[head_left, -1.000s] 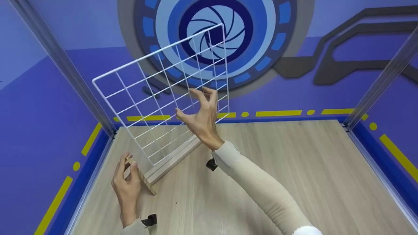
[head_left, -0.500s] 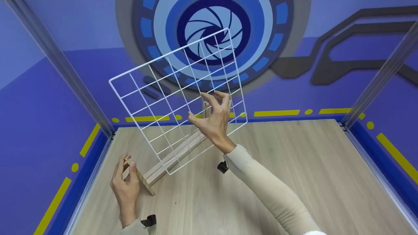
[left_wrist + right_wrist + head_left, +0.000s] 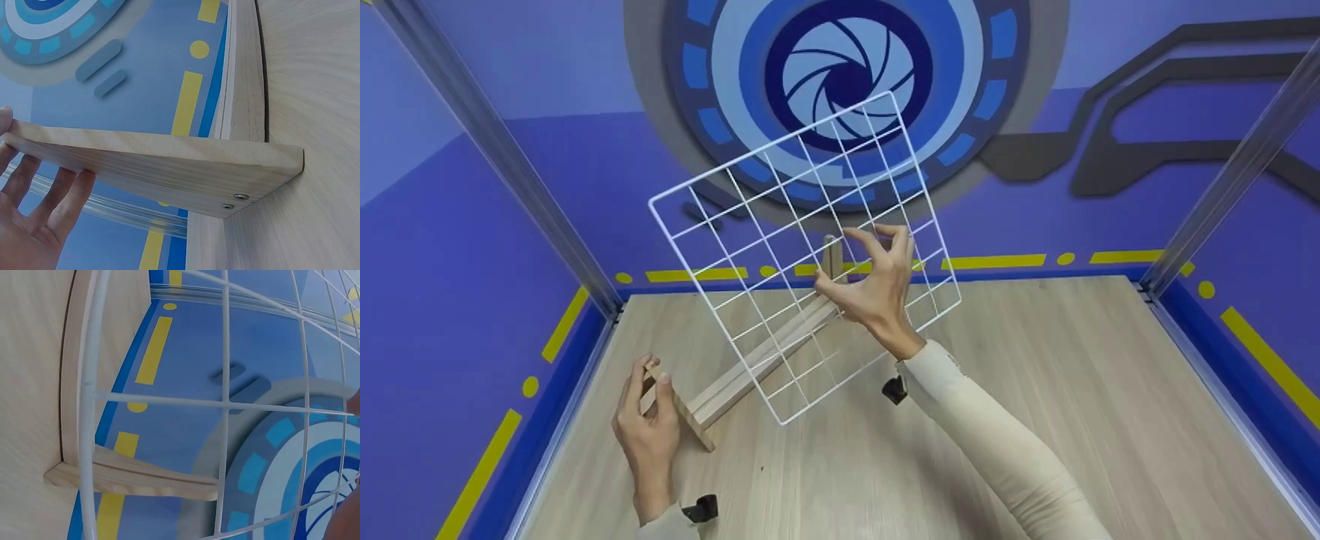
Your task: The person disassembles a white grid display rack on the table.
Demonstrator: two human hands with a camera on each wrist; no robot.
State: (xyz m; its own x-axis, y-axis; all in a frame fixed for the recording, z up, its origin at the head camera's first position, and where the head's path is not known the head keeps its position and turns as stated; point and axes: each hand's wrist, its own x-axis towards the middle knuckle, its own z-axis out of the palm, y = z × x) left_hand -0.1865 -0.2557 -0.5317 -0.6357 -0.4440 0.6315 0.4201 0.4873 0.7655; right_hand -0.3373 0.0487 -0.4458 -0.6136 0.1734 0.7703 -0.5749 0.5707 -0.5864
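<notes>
- Head view: the left hand (image 3: pixel 649 431) has its thumb and fingers curled on either side of an end board (image 3: pixel 690 416) of a wooden stand (image 3: pixel 769 356), gripping it.
- The right hand (image 3: pixel 877 289) holds a white wire grid (image 3: pixel 798 220) by its inner wires, thumb and forefinger spread apart.
- The grid is tilted, overlapping the stand's beam in this view; whether it touches the stand, I cannot tell.
- The stand lies diagonally on the wood-grain tabletop (image 3: pixel 1035 390), its far upright (image 3: pixel 831 251) behind the grid.
- Left wrist view: the thumb is at the board's upper edge, fingers against the outer face; two screws (image 3: pixel 234 201) show near the base.
- Right wrist view: the grid's wires cross in front of the stand and the patterned wall (image 3: pixel 185 365); only bits of the right hand show at the edge.
</notes>
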